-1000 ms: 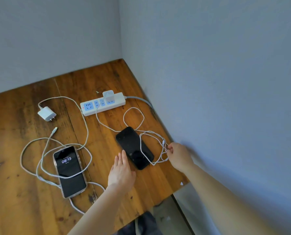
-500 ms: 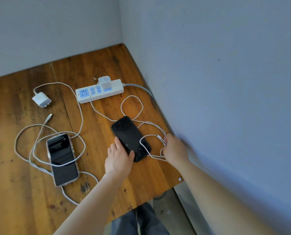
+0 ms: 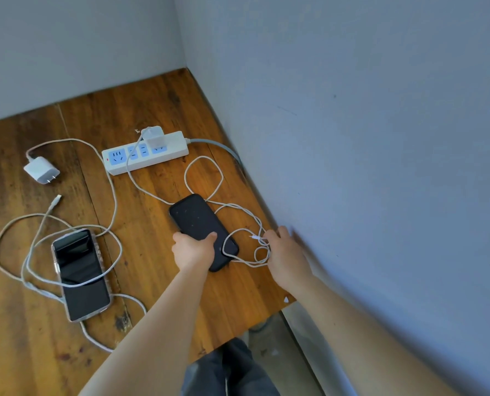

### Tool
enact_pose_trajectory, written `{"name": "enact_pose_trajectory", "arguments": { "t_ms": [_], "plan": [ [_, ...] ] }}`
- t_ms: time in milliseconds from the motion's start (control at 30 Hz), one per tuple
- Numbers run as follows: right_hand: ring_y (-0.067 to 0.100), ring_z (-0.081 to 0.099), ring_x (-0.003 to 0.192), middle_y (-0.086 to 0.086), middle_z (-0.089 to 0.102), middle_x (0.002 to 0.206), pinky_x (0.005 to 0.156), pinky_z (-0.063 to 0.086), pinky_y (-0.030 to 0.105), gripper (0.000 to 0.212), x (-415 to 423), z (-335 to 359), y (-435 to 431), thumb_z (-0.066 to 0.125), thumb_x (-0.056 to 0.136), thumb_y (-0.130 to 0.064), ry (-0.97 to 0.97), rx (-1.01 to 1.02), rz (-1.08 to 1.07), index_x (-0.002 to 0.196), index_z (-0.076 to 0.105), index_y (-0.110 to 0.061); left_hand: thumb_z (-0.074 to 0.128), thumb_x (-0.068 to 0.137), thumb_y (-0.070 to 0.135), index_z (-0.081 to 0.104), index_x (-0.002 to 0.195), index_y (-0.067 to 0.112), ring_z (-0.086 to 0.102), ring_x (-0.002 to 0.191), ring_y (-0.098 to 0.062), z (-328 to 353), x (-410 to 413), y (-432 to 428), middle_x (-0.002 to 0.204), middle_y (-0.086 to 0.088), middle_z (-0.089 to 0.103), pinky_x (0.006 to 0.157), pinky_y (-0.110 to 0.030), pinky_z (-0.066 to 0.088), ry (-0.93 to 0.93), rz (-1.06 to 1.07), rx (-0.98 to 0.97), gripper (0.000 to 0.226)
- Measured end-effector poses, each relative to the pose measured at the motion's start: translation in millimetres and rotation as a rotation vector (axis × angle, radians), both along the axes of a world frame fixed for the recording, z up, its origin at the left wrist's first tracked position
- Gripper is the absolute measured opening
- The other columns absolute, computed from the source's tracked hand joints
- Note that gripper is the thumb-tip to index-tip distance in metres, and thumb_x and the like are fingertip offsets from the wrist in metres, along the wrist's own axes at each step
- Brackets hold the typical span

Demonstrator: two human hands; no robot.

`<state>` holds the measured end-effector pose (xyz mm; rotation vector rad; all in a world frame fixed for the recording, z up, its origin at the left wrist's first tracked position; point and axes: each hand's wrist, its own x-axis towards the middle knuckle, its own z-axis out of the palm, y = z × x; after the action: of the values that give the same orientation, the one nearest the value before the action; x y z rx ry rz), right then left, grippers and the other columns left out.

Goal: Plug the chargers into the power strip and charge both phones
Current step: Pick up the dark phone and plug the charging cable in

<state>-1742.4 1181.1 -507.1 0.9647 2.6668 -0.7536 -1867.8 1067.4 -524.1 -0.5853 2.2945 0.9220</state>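
A white power strip [image 3: 169, 157] lies near the table's far right corner, with one white charger [image 3: 153, 137] plugged into it. That charger's cable [image 3: 203, 178] loops down to my right hand [image 3: 285, 252], which pinches the cable's plug end beside the wall. My left hand [image 3: 193, 250] grips the near end of a black phone [image 3: 200, 221] lying on the table. A second white charger [image 3: 40, 168] lies unplugged at the far left. Its cable [image 3: 115, 201] coils around a second phone [image 3: 80, 274] with a clear case and dark screen; its connector end [image 3: 56, 200] lies loose.
The wooden table [image 3: 158, 112] sits in a corner between two grey walls. Its right edge runs along the wall and its near edge ends just past my hands. My dark-trousered leg [image 3: 229, 370] and the floor show below.
My left hand has moved onto the black phone and closed on its near end. The left phone's lit screen has gone dark. The right hand keeps hold of the cable end.
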Motion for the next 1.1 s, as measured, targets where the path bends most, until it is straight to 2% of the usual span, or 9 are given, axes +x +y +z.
{"name": "enact_pose_trajectory", "arguments": {
  "t_ms": [100,200,333,467,567,667,733,933,1100],
  "plan": [
    [0.019,0.061,0.098,0.006,0.052,0.118,0.075,0.054,0.025,0.035,-3.8,10.4,-1.5,0.055,0.092,-0.009,0.013,-0.069,-0.091,0.125,0.050,-0.016,0.069,0.085,0.025,0.054,0.114,0.011,0.063,0.093,-0.028,6.7,-0.7,-16.9,0.115,-0.010,0.063,0.072,-0.038,0.056,0.027,0.026,0.130,0.035],
    [0.015,0.059,0.082,0.003,0.059,0.096,0.060,0.047,0.022,0.021,-6.4,31.7,-3.4,0.043,0.097,-0.021,-0.018,-0.046,-0.102,0.108,0.059,-0.014,0.068,0.086,0.022,0.058,0.114,0.011,0.066,0.085,-0.027,31.0,-2.1,-32.0,0.103,-0.008,0.066,0.077,-0.043,0.058,0.036,0.005,0.164,0.031],
    [0.009,0.052,0.060,0.002,0.057,0.072,0.048,0.032,0.020,0.032,-4.5,66.6,-9.8,0.035,0.097,-0.030,-0.025,-0.153,-0.111,0.079,0.057,-0.015,0.070,0.085,0.018,0.061,0.108,0.009,0.067,0.082,-0.025,69.9,4.9,-56.3,0.101,-0.008,0.068,0.059,-0.032,0.056,-0.019,0.121,0.276,0.027],
    [0.011,0.055,0.060,0.003,0.061,0.073,0.048,0.036,0.019,0.029,1.0,103.4,-20.0,0.041,0.097,-0.025,0.065,-0.215,-0.094,0.078,0.059,-0.014,0.071,0.083,0.013,0.059,0.107,0.006,0.067,0.081,-0.022,107.1,16.2,-79.4,0.108,-0.011,0.068,0.055,-0.026,0.054,-0.075,0.258,0.379,0.028],
    [0.013,0.059,0.065,0.005,0.065,0.079,0.051,0.043,0.018,0.026,5.9,128.5,-29.6,0.045,0.097,-0.025,0.133,-0.280,-0.099,0.086,0.064,-0.010,0.072,0.083,0.011,0.058,0.114,0.003,0.067,0.080,-0.021,130.0,21.4,-93.0,0.109,-0.013,0.068,0.056,-0.027,0.055,-0.107,0.365,0.477,0.035],
    [0.011,0.056,0.066,0.008,0.065,0.083,0.054,0.043,0.018,0.027,9.2,149.8,-38.1,0.047,0.096,-0.027,0.180,-0.367,-0.085,0.090,0.066,-0.008,0.071,0.083,0.010,0.059,0.107,0.003,0.070,0.082,-0.023,148.5,22.1,-102.6,0.104,-0.015,0.070,0.059,-0.028,0.056,-0.163,0.476,0.602,0.028],
    [0.010,0.058,0.069,0.005,0.065,0.082,0.055,0.043,0.018,0.027,11.5,162.1,-43.1,0.049,0.095,-0.030,0.224,-0.414,-0.075,0.090,0.067,-0.010,0.071,0.083,0.012,0.059,0.099,0.004,0.071,0.076,-0.021,158.0,22.0,-107.3,0.096,-0.014,0.072,0.054,-0.026,0.057,-0.179,0.512,0.668,0.022],
    [0.012,0.062,0.074,-0.004,0.064,0.075,0.060,0.045,0.017,0.018,9.8,177.8,-59.5,0.057,0.091,-0.033,0.302,-0.472,-0.002,0.080,0.066,-0.020,0.066,0.087,0.008,0.059,0.091,0.005,0.069,0.068,-0.020,179.9,19.7,-117.7,0.083,-0.014,0.070,0.039,-0.022,0.052,-0.216,0.567,0.817,0.010],
    [0.013,0.064,0.072,-0.006,0.067,0.072,0.058,0.047,0.016,0.019,-1.8,182.4,-73.0,0.061,0.088,-0.032,0.311,-0.471,0.043,0.070,0.066,-0.029,0.064,0.087,0.006,0.058,0.094,0.003,0.067,0.065,-0.021,191.6,17.2,-124.3,0.081,-0.015,0.069,0.036,-0.022,0.051,-0.232,0.569,0.831,0.010]
  ]
}}
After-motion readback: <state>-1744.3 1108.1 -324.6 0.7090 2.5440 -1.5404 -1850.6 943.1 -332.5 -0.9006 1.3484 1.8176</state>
